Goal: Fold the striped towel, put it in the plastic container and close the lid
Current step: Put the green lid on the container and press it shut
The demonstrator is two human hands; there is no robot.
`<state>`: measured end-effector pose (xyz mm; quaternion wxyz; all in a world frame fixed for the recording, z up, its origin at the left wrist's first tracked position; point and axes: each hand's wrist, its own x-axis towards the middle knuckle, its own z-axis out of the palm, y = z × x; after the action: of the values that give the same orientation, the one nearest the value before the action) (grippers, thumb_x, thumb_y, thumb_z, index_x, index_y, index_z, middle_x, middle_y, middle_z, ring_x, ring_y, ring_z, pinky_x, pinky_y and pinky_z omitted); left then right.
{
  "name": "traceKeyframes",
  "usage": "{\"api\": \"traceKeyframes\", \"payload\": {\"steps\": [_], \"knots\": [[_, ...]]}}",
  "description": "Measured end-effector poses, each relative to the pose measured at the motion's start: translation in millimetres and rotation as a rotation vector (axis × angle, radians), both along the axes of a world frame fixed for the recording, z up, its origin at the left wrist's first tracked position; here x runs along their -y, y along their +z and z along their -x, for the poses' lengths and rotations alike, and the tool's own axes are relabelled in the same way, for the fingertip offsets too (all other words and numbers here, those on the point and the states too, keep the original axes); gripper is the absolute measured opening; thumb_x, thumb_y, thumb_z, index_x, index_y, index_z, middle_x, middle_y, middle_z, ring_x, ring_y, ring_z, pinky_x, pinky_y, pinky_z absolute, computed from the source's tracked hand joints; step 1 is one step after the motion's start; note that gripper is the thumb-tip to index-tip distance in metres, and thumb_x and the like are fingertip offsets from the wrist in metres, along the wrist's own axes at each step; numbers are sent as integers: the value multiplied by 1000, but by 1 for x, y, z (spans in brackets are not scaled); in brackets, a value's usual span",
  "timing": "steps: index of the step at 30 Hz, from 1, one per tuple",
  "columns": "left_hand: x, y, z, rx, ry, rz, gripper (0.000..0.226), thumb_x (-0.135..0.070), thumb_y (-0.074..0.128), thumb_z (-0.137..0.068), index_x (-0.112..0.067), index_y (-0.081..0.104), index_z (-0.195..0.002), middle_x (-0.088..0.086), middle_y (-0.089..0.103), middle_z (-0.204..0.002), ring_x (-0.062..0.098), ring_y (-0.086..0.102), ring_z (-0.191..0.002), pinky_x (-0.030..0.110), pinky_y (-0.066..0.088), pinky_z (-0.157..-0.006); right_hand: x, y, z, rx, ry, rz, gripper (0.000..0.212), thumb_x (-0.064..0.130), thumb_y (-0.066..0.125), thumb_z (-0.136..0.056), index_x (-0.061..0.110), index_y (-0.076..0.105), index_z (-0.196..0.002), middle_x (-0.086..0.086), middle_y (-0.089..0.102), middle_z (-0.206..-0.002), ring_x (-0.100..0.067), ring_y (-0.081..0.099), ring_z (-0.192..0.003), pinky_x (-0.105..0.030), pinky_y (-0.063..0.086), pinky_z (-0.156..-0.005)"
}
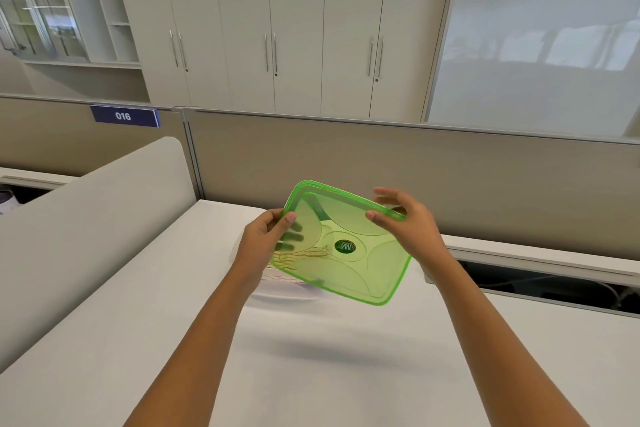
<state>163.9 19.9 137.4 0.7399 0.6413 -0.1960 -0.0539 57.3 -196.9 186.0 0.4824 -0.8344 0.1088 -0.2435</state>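
Observation:
A translucent green lid [349,267] with a round dark green logo in its middle is held tilted above the white desk. My left hand [266,239] grips its left edge, thumb on top and fingers underneath. My right hand [408,222] holds its far right corner. Through and below the lid I see the striped towel [298,258], white with thin brown and yellow stripes, lying in the clear plastic container [287,289] on the desk. The lid hides most of the container and towel.
The white desk [311,357] stretches toward me. A rounded grey divider [86,218] rises on the left, and a beige partition [381,163] closes the back. An open cable slot [554,288] runs along the desk's right rear edge.

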Motion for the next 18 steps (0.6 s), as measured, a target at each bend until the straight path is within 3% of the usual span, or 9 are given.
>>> {"api": "traceKeyframes", "payload": {"steps": [4,7,10,12,15,17,18], "knots": [[-4,0,-12,-115,74,93,10,-23,58,-90,-17,66,-90,-4,72,-74,12,72,-62,20,55,-50,-2,-36,-2,20,-124,-287,60,31,72,-81,25,45,-134,5,54,-126,-10,55,-103,-27,43,-87],[-4,-4,-25,-194,134,116,17,-20,57,-91,-13,65,-105,1,68,-80,10,70,-60,18,54,-49,-10,-59,-8,-44,-65,-429,56,19,68,-85,20,43,-135,-8,58,-125,-14,60,-89,-26,50,-70],[-5,-11,-40,-209,220,25,28,-15,52,-93,-9,61,-119,1,66,-91,8,62,-66,13,52,-48,-20,-70,-17,-90,-68,-404,50,14,65,-86,17,48,-133,-11,59,-120,-20,62,-79,-14,48,-51],[-10,-18,-53,-156,300,-120,31,-10,48,-94,-12,61,-122,3,63,-100,7,56,-69,11,48,-52,-26,-76,-26,-142,-64,-329,39,12,65,-86,11,55,-124,-14,60,-119,-19,61,-75,-10,47,-47],[-19,-26,-71,-86,385,-313,34,-11,47,-91,-14,63,-122,5,63,-100,19,57,-77,24,47,-69,-37,-83,-41,-252,-74,-221,36,14,65,-86,1,56,-119,-21,50,-125,-30,62,-88,-17,52,-53],[-23,-31,-83,-80,427,-427,34,-14,49,-91,-14,63,-121,9,67,-110,29,60,-95,33,47,-85,-45,-87,-52,-330,-93,-120,53,20,64,-88,0,44,-132,-19,41,-133,-35,57,-108,-28,54,-78],[-25,-33,-88,-80,444,-474,33,-15,50,-91,-13,63,-121,10,66,-116,31,59,-104,35,45,-91,-49,-87,-56,-362,-99,-84,63,23,63,-88,2,35,-140,-17,36,-136,-34,53,-116,-32,49,-91]]}}
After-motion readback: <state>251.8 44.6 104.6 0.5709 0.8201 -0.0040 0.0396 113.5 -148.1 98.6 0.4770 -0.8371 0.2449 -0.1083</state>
